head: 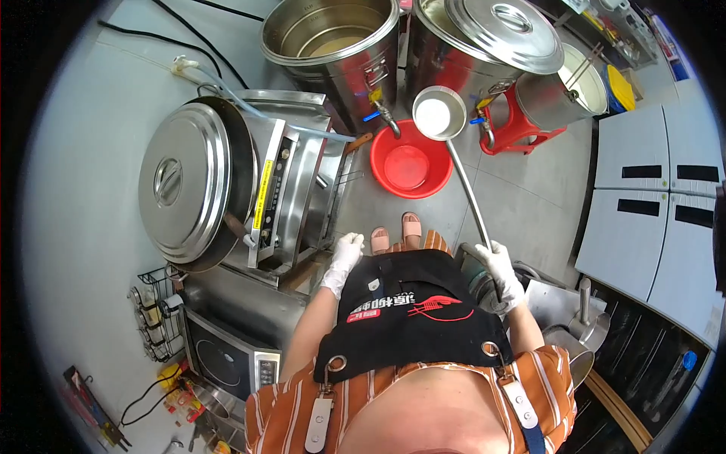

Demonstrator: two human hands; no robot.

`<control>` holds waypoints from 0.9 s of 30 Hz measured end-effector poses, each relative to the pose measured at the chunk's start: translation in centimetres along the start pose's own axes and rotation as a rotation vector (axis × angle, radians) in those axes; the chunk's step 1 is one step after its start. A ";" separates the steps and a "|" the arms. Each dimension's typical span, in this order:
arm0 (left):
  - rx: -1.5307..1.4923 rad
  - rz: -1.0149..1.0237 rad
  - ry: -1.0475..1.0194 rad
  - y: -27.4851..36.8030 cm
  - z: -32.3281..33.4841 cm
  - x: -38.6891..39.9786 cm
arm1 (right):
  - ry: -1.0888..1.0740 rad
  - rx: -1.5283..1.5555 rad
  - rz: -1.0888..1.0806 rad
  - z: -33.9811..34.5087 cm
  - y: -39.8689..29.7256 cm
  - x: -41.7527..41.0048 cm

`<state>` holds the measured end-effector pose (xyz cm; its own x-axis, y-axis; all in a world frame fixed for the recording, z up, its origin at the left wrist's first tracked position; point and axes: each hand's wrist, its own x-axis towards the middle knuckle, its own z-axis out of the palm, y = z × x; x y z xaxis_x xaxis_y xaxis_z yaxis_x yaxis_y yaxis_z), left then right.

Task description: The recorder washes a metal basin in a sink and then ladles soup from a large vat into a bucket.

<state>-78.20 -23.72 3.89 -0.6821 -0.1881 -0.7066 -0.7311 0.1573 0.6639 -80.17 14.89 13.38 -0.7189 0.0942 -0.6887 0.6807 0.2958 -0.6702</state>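
Note:
My right hand (501, 272), in a white glove, grips the long metal handle of a ladle (468, 187). The ladle's round bowl (439, 113) is held out ahead, over the far right edge of a red plastic basin (411, 190) on the floor; its inside looks white. My gloved left hand (347, 255) hangs at my left side with the fingers curled, and nothing shows in it. Beyond the basin stand two steel drums with taps: an uncovered one (334, 79) with pale contents low inside, and one (454, 68) partly covered by a steel lid (505, 31).
On my left, a large lidded wok (184, 181) sits on a steel cooker (283, 198), with an induction hob (221, 352) nearer me. A steel bucket (541, 102) of white contents rests on a red stool (524, 136). Grey cabinets (629, 147) line the right. A hose (238, 102) crosses the cooker.

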 end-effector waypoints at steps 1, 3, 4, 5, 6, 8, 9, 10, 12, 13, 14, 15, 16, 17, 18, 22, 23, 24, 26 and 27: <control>0.038 0.011 -0.029 0.6 0.0 0.4 | 0.001 -0.005 0.074 0.7 0.9 0.4; 0.045 0.029 -0.040 1.8 0.0 1.0 | -0.007 -0.044 0.145 2.3 2.7 2.5; 0.058 0.051 -0.065 2.4 0.2 1.6 | -0.014 -0.082 0.212 3.2 3.8 3.9; 0.075 0.073 -0.103 2.9 0.5 2.2 | 0.001 -0.069 0.226 4.2 5.5 5.4; 0.110 0.080 -0.134 3.5 1.0 2.9 | 0.054 -0.185 0.244 4.9 7.0 7.1; 0.236 0.157 -0.095 2.3 -0.3 5.6 | 0.049 -0.334 0.219 7.5 5.4 9.6; 0.362 0.225 -0.070 1.4 -1.0 7.0 | 0.017 -0.358 0.205 9.3 4.4 10.3; 0.363 0.248 -0.108 3.1 0.6 8.4 | 0.055 -0.341 0.292 9.0 6.6 12.2; 0.620 0.345 -0.082 6.6 3.3 9.6 | 0.085 -0.373 0.307 8.5 10.4 14.7; 0.645 0.229 -0.080 7.3 2.4 10.4 | 0.080 -0.371 0.279 10.6 9.3 15.1; 0.687 0.232 -0.041 7.9 1.4 11.0 | 0.017 -0.319 0.353 11.9 8.1 15.5; 0.728 0.249 -0.018 8.8 1.4 11.9 | 0.009 -0.323 0.351 12.2 8.2 16.3; 0.746 0.211 -0.032 9.5 1.7 13.4 | 0.025 -0.304 0.328 12.4 9.4 17.2; 0.746 0.210 -0.032 10.2 2.2 14.6 | 0.042 -0.286 0.306 12.7 10.7 18.0; 0.783 0.274 -0.036 11.4 4.3 16.7 | 0.062 -0.269 0.310 11.7 13.4 19.3; 0.851 0.280 0.071 13.9 4.1 21.8 | -0.026 -0.269 0.297 12.2 13.2 20.9; 0.840 0.285 0.114 14.1 4.0 23.1 | -0.043 -0.269 0.300 12.8 12.6 21.3; 0.852 0.274 0.095 15.0 4.9 24.5 | -0.037 -0.287 0.294 12.3 13.2 21.9; 0.915 0.347 0.092 16.2 6.8 27.8 | -0.019 -0.309 0.276 11.5 15.0 23.1; 0.939 0.378 0.114 16.2 7.2 29.5 | -0.031 -0.308 0.306 11.6 14.7 23.5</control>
<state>-110.24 -19.76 -7.93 -0.9014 -0.0521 -0.4299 -0.2167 0.9138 0.3436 -85.38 10.47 -15.85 -0.4825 0.1945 -0.8540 0.7848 0.5290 -0.3229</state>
